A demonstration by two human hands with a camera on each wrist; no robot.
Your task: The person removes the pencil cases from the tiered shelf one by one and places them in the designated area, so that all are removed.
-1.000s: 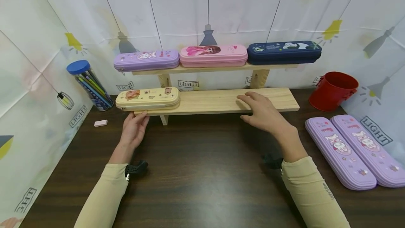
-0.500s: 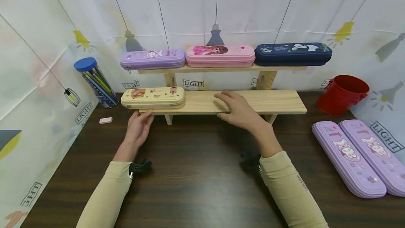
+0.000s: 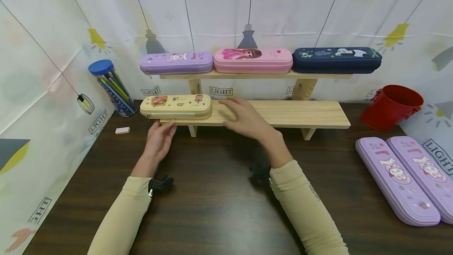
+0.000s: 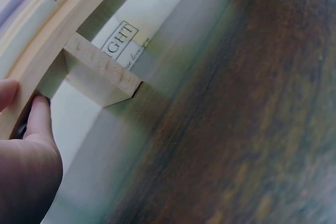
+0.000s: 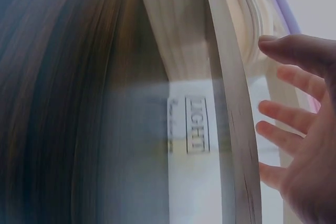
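The cream pencil case point(image 3: 175, 107) lies on the lower wooden shelf point(image 3: 304, 113), overhanging its left end. The left hand point(image 3: 159, 145) touches it beneath, grip unclear; the right hand point(image 3: 247, 121), fingers spread, should meet it squarely end-on.

Head view: left grip point(image 3: 158, 141), some fingertips hidden under lower shelf point(image 3: 301, 113); 1 purple case point(image 3: 426, 174) cropped at right.

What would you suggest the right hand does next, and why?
Perhaps ease the right hand leftward to the cream case's right end: its fingers are open and just short of it, while the left hand touches the lower shelf.
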